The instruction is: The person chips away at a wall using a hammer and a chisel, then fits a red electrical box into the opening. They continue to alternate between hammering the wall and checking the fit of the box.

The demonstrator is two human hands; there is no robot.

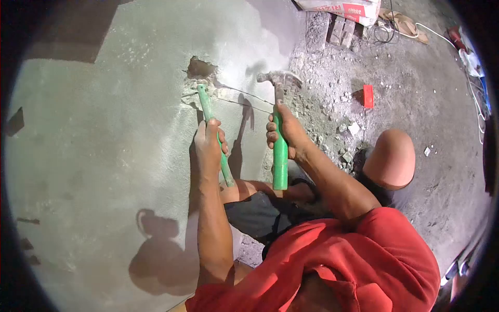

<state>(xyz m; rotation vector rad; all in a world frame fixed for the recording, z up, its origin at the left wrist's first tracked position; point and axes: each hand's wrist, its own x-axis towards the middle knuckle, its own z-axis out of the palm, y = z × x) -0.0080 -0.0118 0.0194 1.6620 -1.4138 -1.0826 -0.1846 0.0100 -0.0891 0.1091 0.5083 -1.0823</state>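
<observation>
My left hand point(209, 143) is wrapped round a long green chisel point(206, 105), which slants along the grey wall. Its rounded upper end lies at the chipped lower edge of a broken hole point(200, 68) in the plaster. To the right, my right hand point(285, 132) grips a claw hammer point(280, 158) by its green handle. The steel hammer head is raised above the fist, apart from the chisel. Two dark scored lines point(244, 92) run rightward from the hole across the wall point(140, 104), and the hammer's shadow falls over them.
Broken rubble point(332, 117) lies along the wall's foot and over the concrete floor. A small red block-like object point(368, 96) sits to the right. At the top stands a printed sack point(345, 9); cables point(436, 34) trail nearby. My bent knee point(390, 158) is right of the rubble.
</observation>
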